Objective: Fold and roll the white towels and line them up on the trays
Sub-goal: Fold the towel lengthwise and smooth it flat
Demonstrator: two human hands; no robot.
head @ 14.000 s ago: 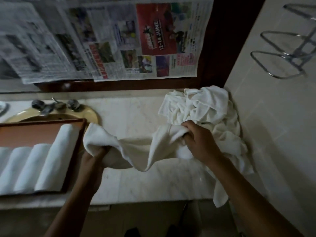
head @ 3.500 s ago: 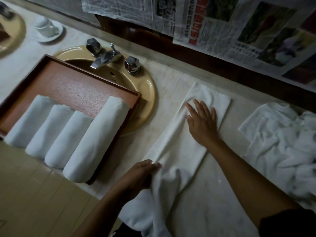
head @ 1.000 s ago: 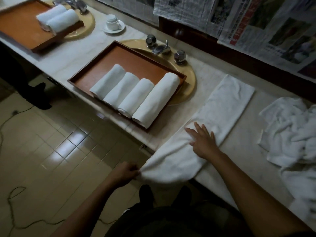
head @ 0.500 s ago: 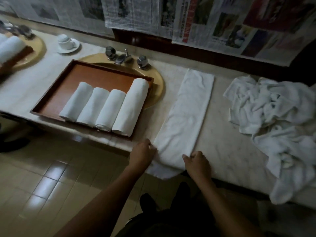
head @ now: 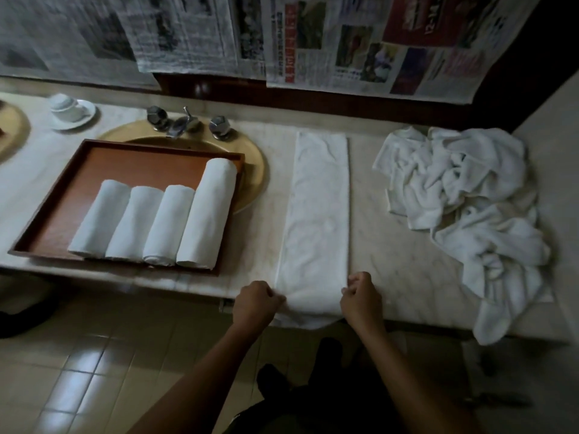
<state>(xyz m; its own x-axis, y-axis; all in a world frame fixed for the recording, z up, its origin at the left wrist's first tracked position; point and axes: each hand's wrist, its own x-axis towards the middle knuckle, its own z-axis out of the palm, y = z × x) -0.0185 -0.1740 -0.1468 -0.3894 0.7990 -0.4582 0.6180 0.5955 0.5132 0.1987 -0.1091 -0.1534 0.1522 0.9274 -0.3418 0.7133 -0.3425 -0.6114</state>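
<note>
Folding looks done, so rolling's next, I reckon. Left hand (head: 255,303) and right hand (head: 362,300) sit apart, each pinching a near corner of the folded towel (head: 316,214), which stretches away from them across the surface (head: 391,245). Next move needs a tight, even first tuck.

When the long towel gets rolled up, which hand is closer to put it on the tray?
Probably the left. The left hand grips the near edge of the folded towel on the side toward the tray; the right hand grips the other side, nearer the loose towel pile.
</note>
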